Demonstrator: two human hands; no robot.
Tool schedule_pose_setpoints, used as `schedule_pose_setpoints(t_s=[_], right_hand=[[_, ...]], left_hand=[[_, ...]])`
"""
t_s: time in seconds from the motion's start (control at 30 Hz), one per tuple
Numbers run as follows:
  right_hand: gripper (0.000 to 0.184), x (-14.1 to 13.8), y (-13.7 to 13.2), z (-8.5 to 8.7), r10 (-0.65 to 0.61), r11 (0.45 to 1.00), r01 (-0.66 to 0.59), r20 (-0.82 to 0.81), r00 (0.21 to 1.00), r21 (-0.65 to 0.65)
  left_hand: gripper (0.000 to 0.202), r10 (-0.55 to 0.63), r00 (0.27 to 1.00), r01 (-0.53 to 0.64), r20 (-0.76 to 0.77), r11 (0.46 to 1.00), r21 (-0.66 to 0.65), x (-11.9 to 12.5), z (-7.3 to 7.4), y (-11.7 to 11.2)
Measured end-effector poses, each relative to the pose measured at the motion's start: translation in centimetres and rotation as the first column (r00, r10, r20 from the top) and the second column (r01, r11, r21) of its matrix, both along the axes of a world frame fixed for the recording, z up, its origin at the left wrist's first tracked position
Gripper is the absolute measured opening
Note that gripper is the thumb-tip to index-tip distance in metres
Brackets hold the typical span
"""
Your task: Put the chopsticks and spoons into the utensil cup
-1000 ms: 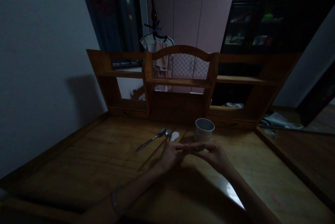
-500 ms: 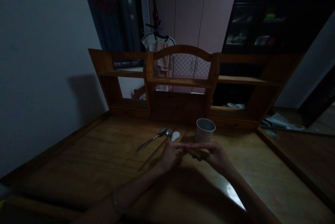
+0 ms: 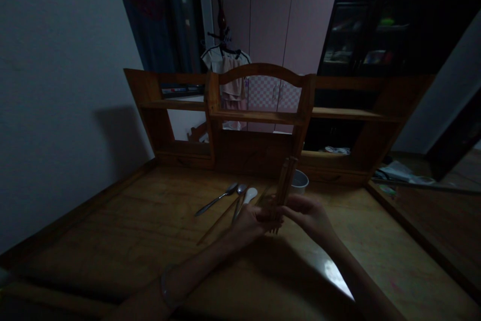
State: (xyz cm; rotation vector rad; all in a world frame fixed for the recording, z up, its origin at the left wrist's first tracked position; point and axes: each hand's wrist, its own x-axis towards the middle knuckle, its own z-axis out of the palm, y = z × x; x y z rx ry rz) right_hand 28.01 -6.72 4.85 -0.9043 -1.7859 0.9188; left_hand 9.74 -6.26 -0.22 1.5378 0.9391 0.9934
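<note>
My left hand (image 3: 251, 221) and my right hand (image 3: 308, 215) meet over the wooden desk (image 3: 131, 231), both closed round a bundle of wooden chopsticks (image 3: 284, 183) that stands nearly upright between them. Just behind the bundle sits a white cup (image 3: 300, 182), partly hidden by the sticks. To the left of my hands lie a metal spoon (image 3: 216, 200), a second small spoon (image 3: 239, 195) and a white ceramic spoon (image 3: 250, 194). One loose chopstick (image 3: 218, 221) lies flat on the desk by the spoons.
A wooden shelf unit (image 3: 259, 115) stands along the desk's back edge. A grey wall (image 3: 56, 85) runs on the left. Behind are a pink wardrobe (image 3: 274, 25), hanging clothes (image 3: 229, 75) and a dark cabinet (image 3: 376, 35). Papers (image 3: 398, 171) lie at the right.
The chopsticks lay across both hands, low and flat. Now they are tipped up on end in front of the cup, with both hands still closed on them.
</note>
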Motion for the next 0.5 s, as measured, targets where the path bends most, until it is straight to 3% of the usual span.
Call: schedule_pose_setpoints(t_s=[0.33,0.5], right_hand=[[0.020,-0.4,0.1,0.5,-0.049,0.997,0.052,0.048,0.998,-0.048],[0.023,-0.3,0.2,0.5,-0.084,0.995,0.087,0.077,0.993,-0.043]], left_hand=[[0.029,-0.108,0.994,0.107,-0.018,0.994,-0.021,-0.4,-1.0,0.9],[0.035,-0.137,0.990,0.140,0.034,0.984,-0.108,-0.2,-0.7,1.0]])
